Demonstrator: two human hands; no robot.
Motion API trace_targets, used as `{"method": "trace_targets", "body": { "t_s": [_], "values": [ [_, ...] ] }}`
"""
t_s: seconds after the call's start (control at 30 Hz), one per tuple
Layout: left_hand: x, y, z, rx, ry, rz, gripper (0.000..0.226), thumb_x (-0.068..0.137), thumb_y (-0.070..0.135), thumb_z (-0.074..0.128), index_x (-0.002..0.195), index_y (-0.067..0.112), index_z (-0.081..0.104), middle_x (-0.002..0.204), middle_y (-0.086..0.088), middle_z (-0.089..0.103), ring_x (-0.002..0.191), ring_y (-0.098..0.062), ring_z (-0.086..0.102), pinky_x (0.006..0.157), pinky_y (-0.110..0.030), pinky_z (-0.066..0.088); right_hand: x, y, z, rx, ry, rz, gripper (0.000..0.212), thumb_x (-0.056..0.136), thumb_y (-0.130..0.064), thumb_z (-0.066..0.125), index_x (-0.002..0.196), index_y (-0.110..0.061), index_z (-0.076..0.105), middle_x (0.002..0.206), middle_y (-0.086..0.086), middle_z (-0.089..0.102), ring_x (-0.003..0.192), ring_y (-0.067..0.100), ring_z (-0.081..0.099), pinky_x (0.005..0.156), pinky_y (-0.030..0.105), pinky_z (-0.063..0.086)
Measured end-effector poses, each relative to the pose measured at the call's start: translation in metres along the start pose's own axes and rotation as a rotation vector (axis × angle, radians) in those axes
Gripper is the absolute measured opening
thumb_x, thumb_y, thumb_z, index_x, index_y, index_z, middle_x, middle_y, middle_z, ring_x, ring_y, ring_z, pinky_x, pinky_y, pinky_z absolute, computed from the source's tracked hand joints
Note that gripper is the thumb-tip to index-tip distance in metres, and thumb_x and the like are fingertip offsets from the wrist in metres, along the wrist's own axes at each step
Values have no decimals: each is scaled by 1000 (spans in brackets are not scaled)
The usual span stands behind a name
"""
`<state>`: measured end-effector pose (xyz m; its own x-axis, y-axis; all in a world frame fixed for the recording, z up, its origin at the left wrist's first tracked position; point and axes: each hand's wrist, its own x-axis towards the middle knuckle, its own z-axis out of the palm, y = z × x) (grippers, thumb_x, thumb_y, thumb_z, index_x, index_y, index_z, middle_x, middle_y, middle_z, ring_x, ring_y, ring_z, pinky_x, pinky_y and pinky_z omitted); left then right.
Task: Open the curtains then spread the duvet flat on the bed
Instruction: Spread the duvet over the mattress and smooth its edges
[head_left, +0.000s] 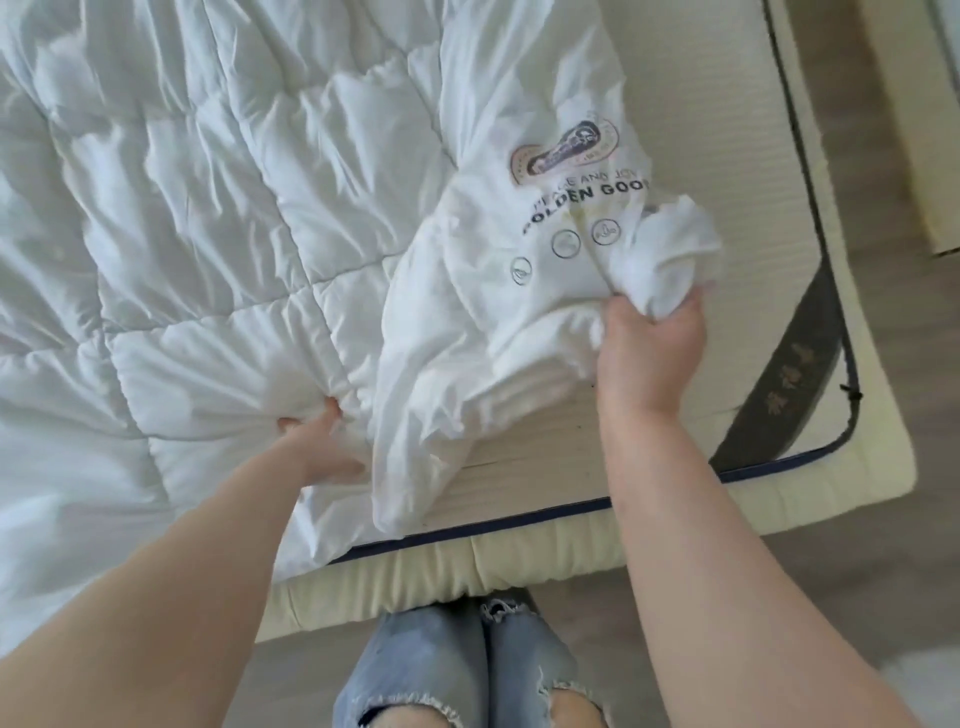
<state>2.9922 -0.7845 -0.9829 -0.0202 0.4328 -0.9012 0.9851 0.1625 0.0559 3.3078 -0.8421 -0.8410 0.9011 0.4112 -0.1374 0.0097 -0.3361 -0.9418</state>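
Observation:
A white quilted duvet (208, 208) covers most of the bed, wrinkled, with its near right corner folded back so a printed logo and dark lettering face up. My right hand (649, 353) grips a bunched-up wad of that corner above the bare mattress (753, 208). My left hand (322, 441) holds a fold of the duvet near the bed's foot edge, its fingers partly buried in the fabric. No curtains are in view.
The cream mattress has dark blue piping and a dark band (779, 384) across its near right corner. Wooden floor (893, 545) lies to the right and below. My legs in ripped blue jeans (457, 670) stand at the foot of the bed.

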Motion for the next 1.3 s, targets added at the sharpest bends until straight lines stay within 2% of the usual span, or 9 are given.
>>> {"method": "trace_targets", "body": {
  "t_s": [0.07, 0.13, 0.3, 0.4, 0.5, 0.77, 0.97, 1.13, 1.3],
  "values": [
    [-1, -14, 1, -48, -16, 13, 114, 71, 35, 82, 153, 46, 3, 159, -23, -11, 140, -43, 30, 104, -43, 44, 13, 19, -50, -223, 69, -98, 26, 77, -15, 64, 97, -30, 57, 95, -11, 66, 89, 5, 64, 77, 7, 46],
    [-6, -21, 6, -28, 33, 34, 105, 72, 41, 79, 151, 50, 11, 159, -20, -10, 136, -44, 34, 93, -42, 51, 23, 49, -91, -440, -34, 10, 26, 84, -26, 68, 104, -21, 52, 101, 1, 59, 92, 19, 61, 77, 21, 44],
    [-23, -19, 42, 170, 236, 7, 74, 80, 43, 56, 145, 39, 20, 159, -19, 5, 139, -44, 27, 106, -51, 35, 26, 124, -154, -684, -327, 443, 51, 93, -24, 59, 142, -19, 44, 118, 5, 59, 94, 20, 59, 82, 38, 51],
    [-37, 1, 70, 175, 404, 34, 65, 84, 34, 48, 144, 28, 22, 152, -23, 30, 144, -35, 20, 114, -49, 22, 15, 151, -152, -659, -328, 463, 46, 93, -15, 53, 138, -21, 47, 114, 0, 59, 91, 16, 58, 72, 32, 47],
    [-51, 36, 97, 44, 501, 76, 62, 91, 36, 49, 146, 27, 21, 158, -18, 24, 150, -28, 0, 120, -50, 8, 12, 160, -126, -530, -193, 429, 40, 92, -7, 52, 128, -23, 53, 117, -2, 59, 91, 11, 57, 71, 23, 41],
    [-85, 222, 159, 83, 711, 632, 58, 82, 43, 59, 134, 23, 43, 129, -4, 44, 112, -30, 44, 94, -45, 39, 121, 146, -93, -226, 45, 401, 31, 95, -7, 52, 125, -14, 58, 121, 5, 59, 90, 15, 62, 68, 16, 47],
    [-83, 358, 224, 76, 516, 463, 91, 71, 44, 68, 145, 29, 18, 145, -9, 26, 132, -33, 30, 110, -46, 29, 234, 148, -126, -161, -496, 627, 42, 89, -20, 59, 131, -17, 53, 122, 5, 64, 106, 28, 66, 81, 44, 61],
    [-78, 392, 245, -28, 507, 223, 98, 73, 35, 66, 149, 23, 5, 153, -16, 14, 143, -34, 10, 119, -47, 10, 249, 155, -124, -40, -588, 773, 72, 78, -19, 78, 139, -19, 40, 118, 7, 64, 100, 31, 68, 80, 51, 60],
    [-83, 369, 230, -31, 567, 328, 73, 75, 26, 62, 142, 26, 30, 141, -6, 31, 123, -31, 32, 107, -43, 32, 238, 166, -144, -346, -774, 516, 13, 79, -31, 74, 87, -26, 66, 81, -5, 69, 71, 15, 62, 59, 27, 45]
  ]
}}
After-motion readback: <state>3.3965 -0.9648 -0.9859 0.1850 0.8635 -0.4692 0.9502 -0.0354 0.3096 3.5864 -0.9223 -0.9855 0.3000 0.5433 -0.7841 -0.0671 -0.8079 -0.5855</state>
